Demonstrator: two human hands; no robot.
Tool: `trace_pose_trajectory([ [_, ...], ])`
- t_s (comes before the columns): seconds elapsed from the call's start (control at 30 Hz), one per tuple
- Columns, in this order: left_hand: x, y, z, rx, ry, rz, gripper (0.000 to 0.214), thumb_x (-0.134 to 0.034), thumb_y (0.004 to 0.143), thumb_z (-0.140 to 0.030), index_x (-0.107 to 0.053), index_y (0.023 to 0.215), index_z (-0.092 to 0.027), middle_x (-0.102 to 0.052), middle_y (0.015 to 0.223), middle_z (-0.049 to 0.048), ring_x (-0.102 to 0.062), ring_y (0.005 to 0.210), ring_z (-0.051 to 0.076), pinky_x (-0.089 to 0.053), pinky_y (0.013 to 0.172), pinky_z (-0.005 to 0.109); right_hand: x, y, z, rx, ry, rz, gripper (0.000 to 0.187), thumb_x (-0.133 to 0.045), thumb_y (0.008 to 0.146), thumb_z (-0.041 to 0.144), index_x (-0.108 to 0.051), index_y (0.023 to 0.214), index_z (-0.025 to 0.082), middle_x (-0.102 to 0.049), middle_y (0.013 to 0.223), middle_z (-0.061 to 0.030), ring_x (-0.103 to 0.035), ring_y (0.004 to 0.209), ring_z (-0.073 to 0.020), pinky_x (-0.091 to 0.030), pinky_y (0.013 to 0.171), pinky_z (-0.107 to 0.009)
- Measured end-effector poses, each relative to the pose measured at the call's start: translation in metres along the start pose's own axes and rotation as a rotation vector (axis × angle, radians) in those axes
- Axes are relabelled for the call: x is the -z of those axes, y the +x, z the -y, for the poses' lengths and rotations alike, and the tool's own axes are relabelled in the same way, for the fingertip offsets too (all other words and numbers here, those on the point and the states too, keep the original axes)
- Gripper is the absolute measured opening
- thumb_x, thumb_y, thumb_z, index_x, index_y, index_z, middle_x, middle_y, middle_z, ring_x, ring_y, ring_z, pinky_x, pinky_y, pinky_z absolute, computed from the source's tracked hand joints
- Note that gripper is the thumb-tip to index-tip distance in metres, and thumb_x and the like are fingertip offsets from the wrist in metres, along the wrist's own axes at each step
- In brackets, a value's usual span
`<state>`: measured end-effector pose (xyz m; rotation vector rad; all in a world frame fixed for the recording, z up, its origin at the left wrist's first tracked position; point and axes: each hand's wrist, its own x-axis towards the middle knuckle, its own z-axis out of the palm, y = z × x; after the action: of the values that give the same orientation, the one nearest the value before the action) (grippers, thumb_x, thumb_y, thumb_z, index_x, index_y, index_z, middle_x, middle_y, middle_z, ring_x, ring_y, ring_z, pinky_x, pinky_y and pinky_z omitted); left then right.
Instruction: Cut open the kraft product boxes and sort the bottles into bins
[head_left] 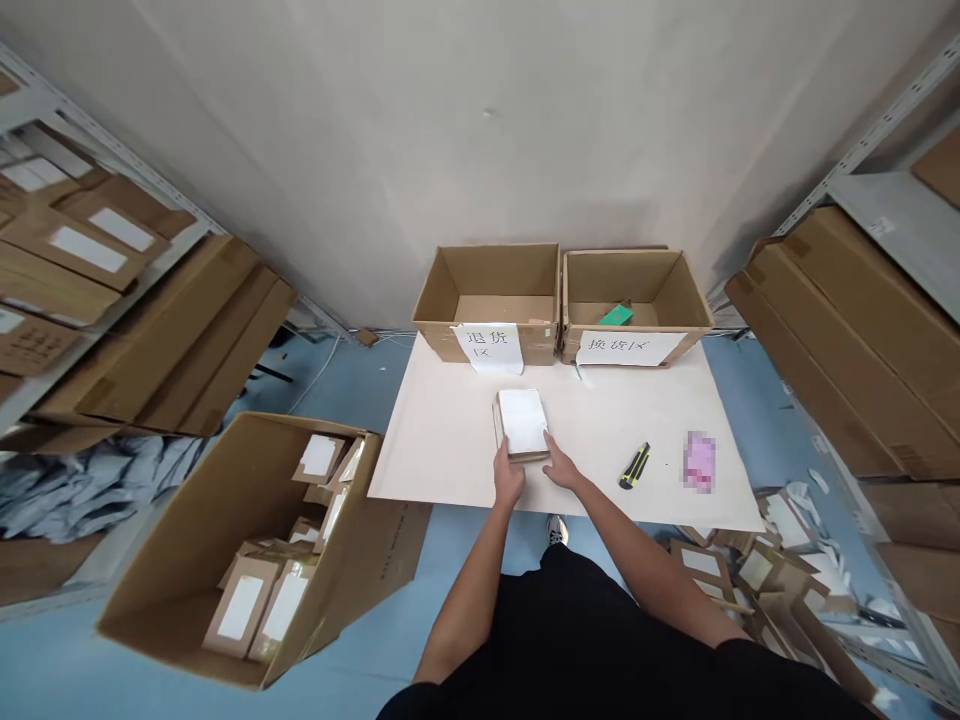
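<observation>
Presently, the left hand (pixel 508 478) and right hand (pixel 561 467) pinch the near sides of a white-topped brown cardboard box (pixel 523 420), seemingly unopened, mid-worktop (pixel 435 430), a yellow-black cutter (pixel 635 467) lying right, brown cardboard parcels (pixel 240 607) remaining in the big carton (pixel 345 560) left.

Both arms (pixel 466 590) (pixel 656 575) reach forward, hands (pixel 510 478) (pixel 562 468) slightly apart.

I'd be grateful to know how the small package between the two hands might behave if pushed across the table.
The package would probably keep its shape, as its edges look straight and boxy. Tipping seems unlikely, since its broad, white-covered face is uppermost and it looks low. Its flat sides suggest sliding rather than rolling; its weight cannot be judged.
</observation>
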<state>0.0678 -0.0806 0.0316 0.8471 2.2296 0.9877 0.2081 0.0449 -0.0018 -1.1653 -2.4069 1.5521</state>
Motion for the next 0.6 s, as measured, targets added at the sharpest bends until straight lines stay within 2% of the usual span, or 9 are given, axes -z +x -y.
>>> trace_pose_trajectory([
  [0.07,-0.006,0.001,-0.017,-0.111,0.085,0.033,0.096,-0.059,0.078,-0.01,-0.03,0.168,-0.023,-0.045,0.167,0.0091,-0.031,0.16,0.029,-0.034,0.129,0.049,0.015,0.004,-0.007,0.043,0.067,-0.029,0.106,-0.061,0.072,0.01,-0.026,0.17,0.027,-0.045,0.166,-0.0106,-0.048,0.15,-0.0296,-0.043,0.121,-0.052],
  [0.13,-0.015,0.001,-0.032,-0.174,0.183,0.152,0.091,-0.061,0.077,-0.01,-0.038,0.165,-0.025,-0.046,0.166,0.0091,-0.028,0.161,0.031,-0.036,0.127,0.052,0.031,0.004,-0.016,0.076,0.104,-0.102,0.104,-0.06,0.072,0.01,-0.028,0.169,0.027,-0.048,0.164,-0.0092,-0.049,0.15,-0.0292,-0.04,0.123,-0.054],
  [0.2,-0.022,0.005,-0.043,-0.194,0.294,0.254,0.082,-0.062,0.078,-0.01,-0.049,0.158,-0.027,-0.048,0.164,0.0109,-0.031,0.159,0.034,-0.04,0.124,0.054,0.046,0.001,-0.023,0.086,0.11,-0.188,0.101,-0.058,0.074,0.01,-0.03,0.169,0.028,-0.047,0.165,-0.0085,-0.045,0.153,-0.0276,-0.037,0.125,-0.055],
  [0.27,-0.02,0.018,-0.051,-0.202,0.399,0.291,0.071,-0.061,0.081,-0.01,-0.057,0.15,-0.027,-0.053,0.16,0.0129,-0.04,0.154,0.034,-0.043,0.12,0.054,0.062,-0.004,-0.029,0.07,0.097,-0.243,0.097,-0.056,0.077,0.009,-0.031,0.169,0.028,-0.043,0.168,-0.0086,-0.04,0.156,-0.0257,-0.035,0.126,-0.054],
  [0.33,-0.008,0.042,-0.059,-0.216,0.483,0.304,0.064,-0.06,0.084,-0.012,-0.059,0.146,-0.027,-0.057,0.155,0.0141,-0.051,0.145,0.033,-0.045,0.118,0.053,0.078,-0.011,-0.035,0.037,0.074,-0.289,0.092,-0.054,0.081,0.01,-0.032,0.168,0.028,-0.039,0.17,-0.0096,-0.035,0.158,-0.0249,-0.035,0.126,-0.054],
  [0.4,0.009,0.076,-0.069,-0.252,0.552,0.326,0.066,-0.066,0.082,-0.015,-0.057,0.147,-0.023,-0.054,0.157,0.0157,-0.052,0.144,0.032,-0.043,0.119,0.048,0.096,-0.017,-0.042,-0.004,0.05,-0.346,0.087,-0.054,0.084,0.01,-0.034,0.167,0.027,-0.037,0.171,-0.0108,-0.034,0.159,-0.0245,-0.035,0.126,-0.052],
  [0.5,0.026,0.131,-0.083,-0.331,0.642,0.42,0.098,-0.08,0.07,-0.023,-0.04,0.159,-0.02,-0.041,0.167,0.0169,-0.041,0.153,0.034,-0.036,0.125,0.045,0.123,-0.028,-0.063,-0.096,0.027,-0.416,0.078,-0.055,0.088,0.013,-0.042,0.163,0.025,-0.037,0.171,-0.0106,-0.034,0.158,-0.0234,-0.034,0.127,-0.049],
  [0.6,0.027,0.167,-0.084,-0.377,0.719,0.531,0.113,-0.086,0.066,-0.03,-0.03,0.163,-0.023,-0.032,0.173,0.0155,-0.036,0.156,0.037,-0.033,0.126,0.046,0.144,-0.041,-0.094,-0.258,0.02,-0.487,0.069,-0.057,0.089,0.017,-0.05,0.158,0.02,-0.048,0.163,-0.0134,-0.044,0.152,-0.0243,-0.037,0.124,-0.046],
])
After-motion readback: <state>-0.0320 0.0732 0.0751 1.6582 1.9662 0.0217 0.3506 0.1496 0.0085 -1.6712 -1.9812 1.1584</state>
